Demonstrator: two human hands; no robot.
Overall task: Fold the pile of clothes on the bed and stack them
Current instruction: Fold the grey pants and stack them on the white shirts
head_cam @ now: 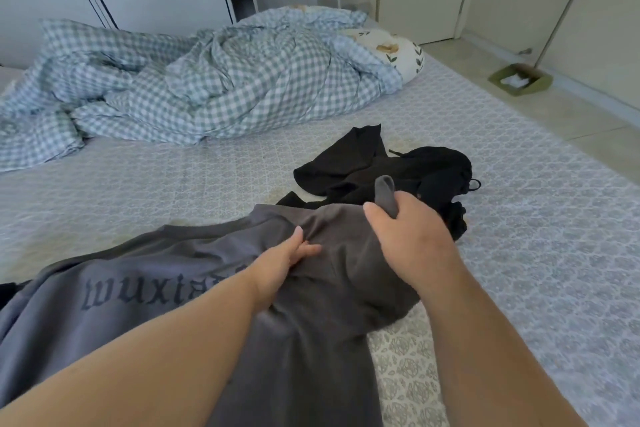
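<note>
A grey shirt (145, 291) with dark gothic lettering lies spread across the near part of the bed (519, 204). My right hand (412, 236) grips a bunched fold of the grey shirt at its far edge, and a tuft of the fabric sticks up above my fist. My left hand (287, 260) presses on the grey fabric just left of that, fingers curled into a crease. Behind both hands lies a crumpled heap of black clothes (391, 170), partly hidden by my right hand.
A rumpled blue-and-white checked duvet (194, 87) covers the far left of the bed, with a floral pillow (391, 45) at its right end. A green dustpan (519, 80) sits on the tiled floor to the right. Cupboards and doors line the back wall.
</note>
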